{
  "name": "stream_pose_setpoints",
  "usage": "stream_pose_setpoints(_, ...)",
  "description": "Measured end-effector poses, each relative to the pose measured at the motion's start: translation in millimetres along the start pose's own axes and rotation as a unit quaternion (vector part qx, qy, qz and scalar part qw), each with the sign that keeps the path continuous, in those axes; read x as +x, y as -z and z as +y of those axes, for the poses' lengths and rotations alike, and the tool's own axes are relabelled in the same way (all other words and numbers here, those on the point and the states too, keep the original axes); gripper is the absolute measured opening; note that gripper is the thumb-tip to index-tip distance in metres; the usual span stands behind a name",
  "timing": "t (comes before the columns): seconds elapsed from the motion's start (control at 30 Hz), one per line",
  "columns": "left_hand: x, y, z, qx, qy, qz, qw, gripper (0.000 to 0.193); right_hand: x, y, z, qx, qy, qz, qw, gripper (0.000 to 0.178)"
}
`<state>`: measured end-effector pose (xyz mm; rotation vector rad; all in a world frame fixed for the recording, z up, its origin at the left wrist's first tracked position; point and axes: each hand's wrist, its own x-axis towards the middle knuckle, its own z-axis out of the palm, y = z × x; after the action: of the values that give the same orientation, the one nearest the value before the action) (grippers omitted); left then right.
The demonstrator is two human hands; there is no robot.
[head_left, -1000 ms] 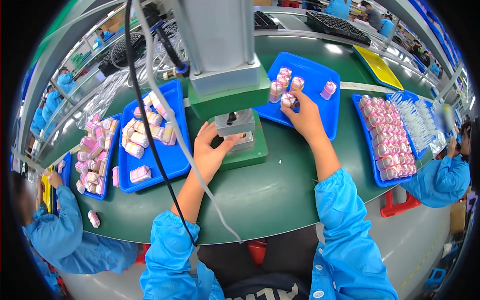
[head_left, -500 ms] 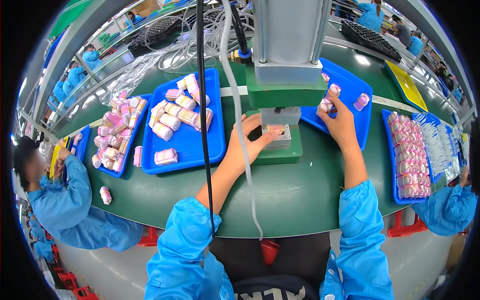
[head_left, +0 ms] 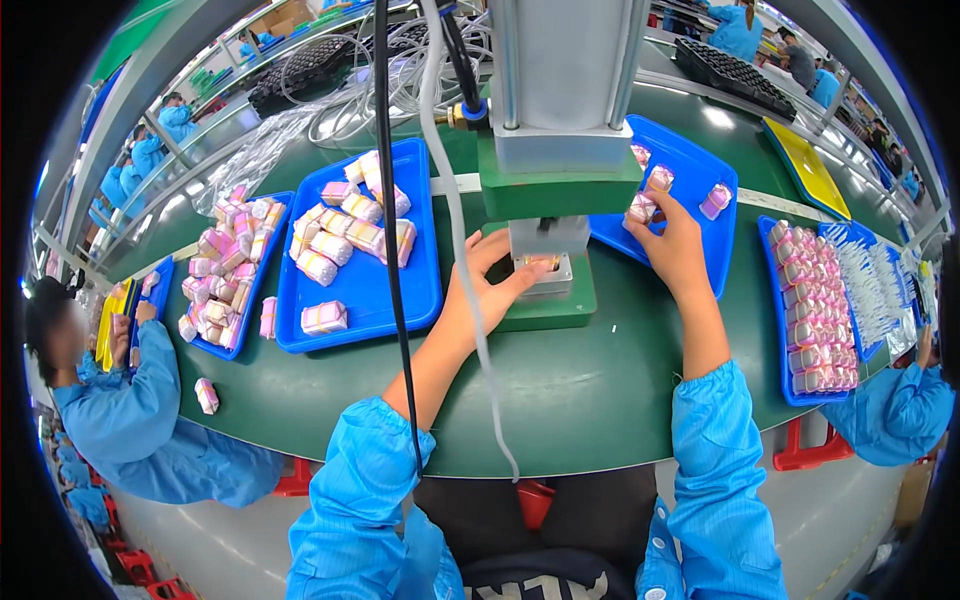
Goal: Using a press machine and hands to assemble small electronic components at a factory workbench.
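At the middle of the bench my left hand curves around the left side of a bench press. Its fingers are spread, and the thumb reaches the small metal fixture under the press head. A bit of orange and pink shows in that fixture, mostly hidden by the thumb and the metal block above. My right hand has closed thumb and fingers on a pink-and-white wrapped bundle at the near left part of a tilted blue tray. A few similar bundles lie in that tray.
Left of me, a blue tray and a second blue tray hold piled bundles. A loose bundle lies nearby. Rows of bundles fill a right-hand tray. A black cable and grey hose hang before my left arm. Co-workers sit both sides.
The whole view has shifted slightly. My left thumb now covers more of the piece in the fixture. My right hand stays on its bundle. The left co-worker's hands have moved.
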<state>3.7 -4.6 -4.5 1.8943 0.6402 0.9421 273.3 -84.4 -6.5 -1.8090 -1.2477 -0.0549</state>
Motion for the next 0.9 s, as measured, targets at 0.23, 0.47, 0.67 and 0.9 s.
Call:
stream_pose_setpoints(0.23,0.2,-0.5,-1.1,-0.004,0.0,0.001,1.0,0.043,-0.2,-0.3,0.9,-0.004,-0.002,-0.006,1.0,0.048)
stream_pose_setpoints(0.47,0.6,-0.5,-0.9,0.034,-0.013,-0.01,0.999,0.04,0.0,-0.1,-0.9,0.001,0.002,0.003,1.0,0.048)
stream_pose_setpoints(0.67,0.4,2.0,1.6,0.035,-0.019,-0.016,0.999,0.037,-1.0,4.0,-14.1,0.013,0.003,0.007,1.0,0.047)
stream_pose_setpoints(0.9,0.6,-1.2,1.9,0.004,-0.005,-0.003,1.0,0.037,-0.8,7.1,-16.4,0.025,0.015,0.014,0.999,0.046)
